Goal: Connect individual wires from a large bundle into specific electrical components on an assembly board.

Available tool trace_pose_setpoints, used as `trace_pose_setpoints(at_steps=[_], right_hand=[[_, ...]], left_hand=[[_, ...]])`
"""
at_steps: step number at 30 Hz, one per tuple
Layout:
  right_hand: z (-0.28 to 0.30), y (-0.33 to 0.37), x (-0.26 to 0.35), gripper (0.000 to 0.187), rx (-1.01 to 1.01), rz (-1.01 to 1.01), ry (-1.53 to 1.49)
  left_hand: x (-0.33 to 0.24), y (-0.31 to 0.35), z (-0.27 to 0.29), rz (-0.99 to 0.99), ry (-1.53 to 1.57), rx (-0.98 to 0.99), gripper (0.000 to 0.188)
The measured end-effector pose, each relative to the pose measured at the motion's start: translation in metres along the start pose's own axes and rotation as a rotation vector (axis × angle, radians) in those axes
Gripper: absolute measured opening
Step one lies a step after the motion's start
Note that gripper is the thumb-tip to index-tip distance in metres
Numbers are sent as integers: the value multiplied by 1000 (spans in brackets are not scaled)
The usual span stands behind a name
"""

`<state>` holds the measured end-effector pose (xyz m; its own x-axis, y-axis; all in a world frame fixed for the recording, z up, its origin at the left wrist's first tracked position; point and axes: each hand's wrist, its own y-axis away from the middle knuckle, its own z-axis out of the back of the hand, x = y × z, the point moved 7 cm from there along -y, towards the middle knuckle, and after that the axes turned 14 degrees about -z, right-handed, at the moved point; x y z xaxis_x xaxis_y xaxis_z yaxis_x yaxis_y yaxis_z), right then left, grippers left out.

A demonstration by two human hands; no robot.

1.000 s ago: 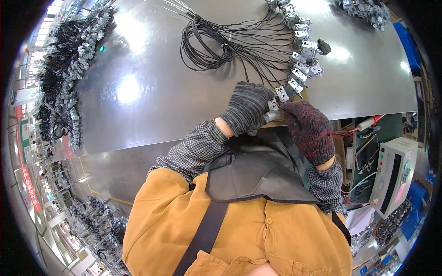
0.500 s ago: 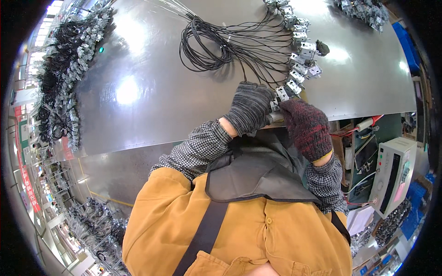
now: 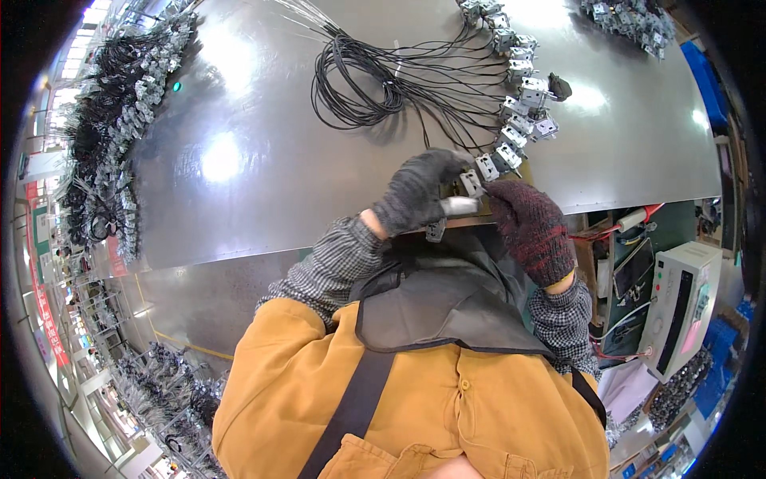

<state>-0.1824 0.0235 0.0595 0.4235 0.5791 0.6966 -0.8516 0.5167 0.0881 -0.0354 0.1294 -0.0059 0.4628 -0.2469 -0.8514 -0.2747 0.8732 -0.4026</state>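
Observation:
My left hand (image 3: 421, 191), in a grey knitted glove, is slightly blurred near the table's front edge. Its thumb side and fingers are apart, beside a metal latch-like unit (image 3: 471, 184). A pale smooth cylinder (image 3: 460, 206) shows at the thumb; I cannot tell whether it is a thumb cover or a separate piece. Under that hand another small metal piece (image 3: 435, 231) hangs at the edge. My right hand (image 3: 530, 231), in a dark red and black glove, has its fingers closed beside the nearest unit; what they grip is hidden. Black cables (image 3: 359, 84) run from the curved row of units (image 3: 515, 124).
Bundles of cabled parts (image 3: 108, 144) hang along the table's left side. Another metal heap (image 3: 630, 24) lies at the far right. A pale instrument box (image 3: 682, 307) and a red-tipped probe (image 3: 634, 215) are beside the table at right. A dark lump (image 3: 559, 86) sits beside the row.
My left hand has drawn back left, and its fingers have come apart from the row. The nearest metal unit now shows between the hands. My right hand has shifted only slightly downward.

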Motion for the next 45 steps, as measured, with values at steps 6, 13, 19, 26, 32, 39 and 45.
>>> trace_pose_setpoints(at_steps=[6, 13, 19, 26, 32, 39, 45], right_hand=[[-16, 1, -16, 25, 175, -87, -307], [-46, 3, -25, 24, 127, -20, -128], [-28, -3, -38, 25, -26, -70, -38], [-50, -5, -62, 27, -129, -107, 0], [-46, -4, -79, 25, -214, -45, 100], [-5, 7, -38, 21, -224, -3, 16], [16, 10, 0, 23, -141, 109, 111]], left_hand=[[2, 34, 38, 3, -148, 99, 73], [-12, 39, 31, -64, -389, 312, 60], [23, 74, 35, 243, 149, 34, 66], [19, 68, 25, 105, 147, -93, 54], [55, 64, 3, 92, -26, 137, 41], [3, 20, -11, -125, -495, 331, 47], [-5, -6, -28, -24, -609, 258, 53]])
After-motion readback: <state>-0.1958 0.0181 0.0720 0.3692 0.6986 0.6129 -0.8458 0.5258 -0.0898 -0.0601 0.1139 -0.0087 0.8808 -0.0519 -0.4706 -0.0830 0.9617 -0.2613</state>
